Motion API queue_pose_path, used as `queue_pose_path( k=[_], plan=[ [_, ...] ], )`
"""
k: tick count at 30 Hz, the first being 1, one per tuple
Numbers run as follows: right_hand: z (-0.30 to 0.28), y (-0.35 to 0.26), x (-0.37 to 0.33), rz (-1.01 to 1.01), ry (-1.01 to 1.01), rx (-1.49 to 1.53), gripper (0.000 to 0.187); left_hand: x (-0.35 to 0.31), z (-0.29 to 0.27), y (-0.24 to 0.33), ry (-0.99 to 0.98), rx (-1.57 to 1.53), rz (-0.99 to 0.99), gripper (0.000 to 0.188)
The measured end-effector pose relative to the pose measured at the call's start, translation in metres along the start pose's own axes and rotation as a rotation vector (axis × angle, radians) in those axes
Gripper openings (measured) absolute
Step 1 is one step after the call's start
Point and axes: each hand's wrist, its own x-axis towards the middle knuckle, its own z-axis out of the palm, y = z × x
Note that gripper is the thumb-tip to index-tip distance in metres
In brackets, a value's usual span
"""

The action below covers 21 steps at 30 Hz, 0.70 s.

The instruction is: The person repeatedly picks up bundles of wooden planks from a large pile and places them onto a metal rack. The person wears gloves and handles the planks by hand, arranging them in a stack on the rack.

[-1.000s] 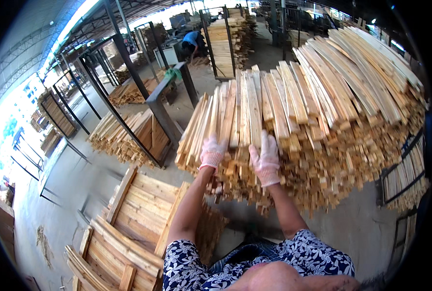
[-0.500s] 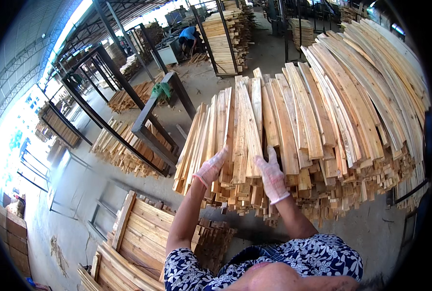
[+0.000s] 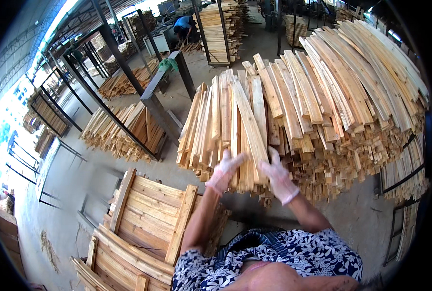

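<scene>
A broad stack of long, narrow wooden planks (image 3: 284, 104) fans out in front of me. One pale plank (image 3: 249, 119) lies slightly askew on top, its near end between my hands. My left hand (image 3: 225, 172), in a whitish knit glove, rests on the near plank ends to its left, thumb up and fingers stretched right. On the other side my right hand (image 3: 279, 179), gloved alike, touches that plank's right edge near its end, thumb raised apart from the fingers. Neither hand is wrapped round a plank. The undersides of the planks are hidden.
Slatted wooden panels (image 3: 153, 208) lie low at my left. Beyond them stand a dark metal frame (image 3: 153, 104) with green cloth on it and a lower plank pile (image 3: 121, 128). A person in blue (image 3: 183, 26) bends down far off, beside a tall plank stack (image 3: 218, 34).
My view has shifted a little. Both hands have moved nearer to the plank ends, and the pale top plank now slants more, its near end farther right.
</scene>
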Motion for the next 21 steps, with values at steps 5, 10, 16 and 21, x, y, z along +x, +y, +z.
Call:
queue_pose_path(
  k=[5, 10, 16, 21],
  plan=[
    [-0.004, -0.013, -0.087, -0.011, -0.154, -0.238, 0.09, -0.102, -0.015, -0.051, -0.206, -0.022, 0.138, 0.077],
    [0.019, 0.01, -0.034, 0.175, -0.03, 0.389, 0.101, -0.049, 0.015, -0.055, 0.027, -0.106, 0.13, 0.077],
    [0.06, 0.034, -0.087, 0.141, 0.066, 0.361, 0.093, -0.11, 0.002, -0.067, 0.121, 0.174, 0.125, 0.099],
    [0.114, 0.018, -0.101, 0.089, -0.284, 0.309, 0.094, -0.186, -0.034, -0.102, 0.354, -0.175, 0.336, 0.103]
  ],
)
